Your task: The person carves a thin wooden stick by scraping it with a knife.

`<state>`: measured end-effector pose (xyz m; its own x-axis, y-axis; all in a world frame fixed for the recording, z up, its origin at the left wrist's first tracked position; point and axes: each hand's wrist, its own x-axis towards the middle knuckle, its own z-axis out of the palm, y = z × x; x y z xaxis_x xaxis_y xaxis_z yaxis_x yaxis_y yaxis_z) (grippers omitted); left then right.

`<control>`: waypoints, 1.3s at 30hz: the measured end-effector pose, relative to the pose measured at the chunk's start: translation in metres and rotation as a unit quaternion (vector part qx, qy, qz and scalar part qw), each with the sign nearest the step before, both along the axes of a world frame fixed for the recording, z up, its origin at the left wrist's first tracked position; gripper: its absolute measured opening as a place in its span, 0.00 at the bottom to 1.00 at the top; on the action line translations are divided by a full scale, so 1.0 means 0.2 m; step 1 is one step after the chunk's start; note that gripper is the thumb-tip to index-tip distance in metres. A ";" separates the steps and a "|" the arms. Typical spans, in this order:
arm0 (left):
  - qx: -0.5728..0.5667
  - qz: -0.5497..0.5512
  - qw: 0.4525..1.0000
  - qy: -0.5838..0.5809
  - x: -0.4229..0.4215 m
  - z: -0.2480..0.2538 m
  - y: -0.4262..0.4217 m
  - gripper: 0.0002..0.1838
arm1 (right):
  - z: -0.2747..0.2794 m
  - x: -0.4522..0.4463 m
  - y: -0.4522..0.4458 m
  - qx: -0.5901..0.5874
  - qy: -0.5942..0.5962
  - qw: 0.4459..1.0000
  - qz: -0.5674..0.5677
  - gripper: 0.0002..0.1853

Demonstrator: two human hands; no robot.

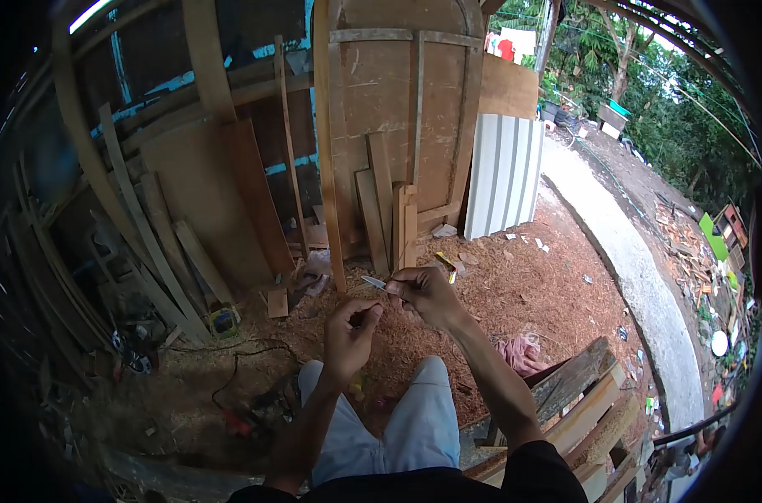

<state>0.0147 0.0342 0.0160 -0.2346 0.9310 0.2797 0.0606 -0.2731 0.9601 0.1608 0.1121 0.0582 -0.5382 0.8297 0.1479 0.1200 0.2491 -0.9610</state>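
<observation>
In the middle of the head view, my right hand (424, 295) pinches a small pale blade (374, 282) between thumb and fingers. Its tip points left, away from the hand. My left hand (351, 334) is just to the left and lower, curled with thumb against fingers. Whatever sits in that pinch, if anything, is too small to make out. Both hands are held up over my knees, close together but apart. On the ground beyond them lies a small yellow and dark object (445, 261).
Wood shavings (498, 293) cover the ground. Planks (381, 210) lean on a wooden panel (372, 92), beside a corrugated white sheet (505, 176). More boards (167, 226) stand at left. Stacked timber (586, 398) lies at my right, near a pink cloth (522, 354). A red-and-dark power tool (240, 423) rests low left.
</observation>
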 end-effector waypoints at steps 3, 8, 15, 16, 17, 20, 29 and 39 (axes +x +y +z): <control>0.002 0.006 1.000 0.011 -0.02 -0.03 0.00 0.04 | -0.08 -0.01 0.07 0.006 -0.019 0.999 -0.030 0.07; -0.041 -0.037 0.998 0.011 -0.08 -0.08 -0.12 0.05 | -0.11 0.22 0.33 0.012 0.097 0.966 -0.238 0.09; -0.143 -0.068 0.975 -0.153 -0.10 -0.02 -0.06 0.09 | -0.07 0.15 0.09 -0.005 0.098 0.981 -0.166 0.08; -0.121 -0.061 0.979 -0.155 -0.08 -0.02 -0.05 0.09 | -0.04 0.12 0.01 -0.016 0.097 0.983 -0.154 0.09; -0.100 -0.054 0.981 -0.156 -0.07 -0.02 -0.04 0.09 | -0.04 0.10 -0.05 -0.035 0.106 0.985 -0.134 0.10; -0.096 -0.066 0.983 -0.145 -0.06 0.00 -0.03 0.08 | -0.03 0.00 -0.21 -0.042 0.091 0.992 -0.082 0.11; 0.053 0.039 0.992 0.110 -0.01 -0.03 -0.16 0.04 | -0.02 0.05 -0.06 -0.102 0.097 0.987 -0.078 0.12; 0.121 0.102 0.975 0.159 0.00 0.07 -0.09 0.04 | -0.08 -0.02 -0.11 -0.073 0.089 0.991 -0.061 0.10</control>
<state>0.0148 0.0153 0.0303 -0.2736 0.7720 0.5737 0.4216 -0.4398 0.7930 0.1563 0.0901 0.0419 -0.4085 0.9066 0.1062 -0.0348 0.1008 -0.9943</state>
